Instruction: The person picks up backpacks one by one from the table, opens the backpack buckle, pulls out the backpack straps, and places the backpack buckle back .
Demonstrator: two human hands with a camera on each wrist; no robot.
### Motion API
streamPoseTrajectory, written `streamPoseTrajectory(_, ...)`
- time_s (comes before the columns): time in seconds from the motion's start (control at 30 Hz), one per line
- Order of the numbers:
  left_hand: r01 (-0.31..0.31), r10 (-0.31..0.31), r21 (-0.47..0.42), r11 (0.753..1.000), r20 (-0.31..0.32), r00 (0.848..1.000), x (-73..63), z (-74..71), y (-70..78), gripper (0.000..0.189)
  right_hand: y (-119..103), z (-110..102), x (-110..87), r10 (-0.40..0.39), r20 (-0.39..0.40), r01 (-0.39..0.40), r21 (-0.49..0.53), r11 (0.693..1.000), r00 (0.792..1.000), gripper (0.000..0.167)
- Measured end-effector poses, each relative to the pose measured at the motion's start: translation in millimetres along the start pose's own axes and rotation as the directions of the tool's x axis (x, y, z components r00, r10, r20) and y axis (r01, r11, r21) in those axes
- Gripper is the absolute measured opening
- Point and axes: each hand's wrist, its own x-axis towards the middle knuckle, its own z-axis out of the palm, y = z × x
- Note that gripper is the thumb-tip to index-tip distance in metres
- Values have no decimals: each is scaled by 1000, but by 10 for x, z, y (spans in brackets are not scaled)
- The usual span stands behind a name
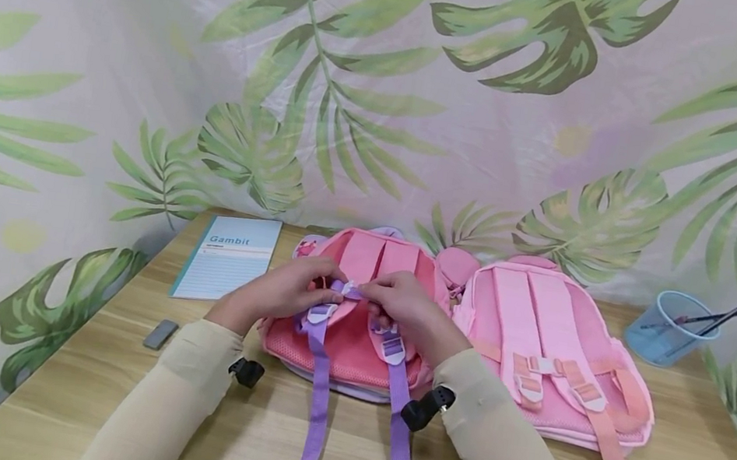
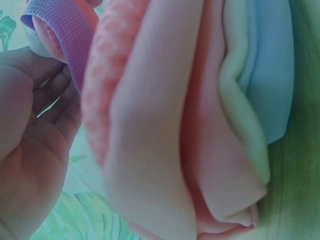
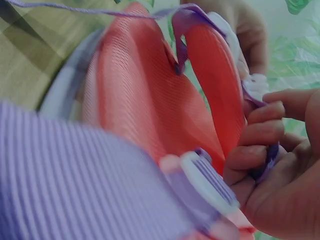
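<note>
A coral-pink backpack [image 1: 350, 357] lies on the table with its shoulder straps facing up. Above it, my left hand [image 1: 293, 286] and right hand [image 1: 403, 306] meet at a white buckle [image 1: 348, 287] on a purple chest strap. The left fingers hold the buckle's left side. In the right wrist view, my right hand [image 3: 292, 165] pinches the purple webbing beside the white buckle [image 3: 257, 86], its other fingers curled round the loose webbing. Two purple strap tails [image 1: 318, 404] hang toward the front edge. Whether the buckle is fastened cannot be told.
A lighter pink backpack [image 1: 578, 346] with orange straps lies to the right. Behind it at far right stands a blue mesh pen cup [image 1: 660, 338] with pens. A notebook [image 1: 226, 257] and a small grey block [image 1: 160, 334] lie on the left.
</note>
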Motion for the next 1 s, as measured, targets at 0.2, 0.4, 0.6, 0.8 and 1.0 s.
streamPoseTrajectory(0.2,43,-43,-3,999,8,999,-7,-4,-8,22,10,-72,-14,-4,15,4,-47,999,1000,25)
streamPoseTrajectory(0.4,44,-44,-15,999,11,999,0,10,-19,22,27,-52,3,-24,13,24,-43,999,1000,21)
streamPoseTrajectory(0.6,-7,7,5,1000,9,1000,8,6,-13,20,29,-24,22,-25,42,26,-25,999,999,28)
streamPoseTrajectory(0.8,-3,1,40,999,57,998,31,-7,15,21,14,19,26,-1,6,2,-112,994,1000,37)
streamPoseTrajectory(1.0,30,-38,73,997,112,993,62,-31,57,20,22,64,31,-5,19,6,-40,999,1000,24)
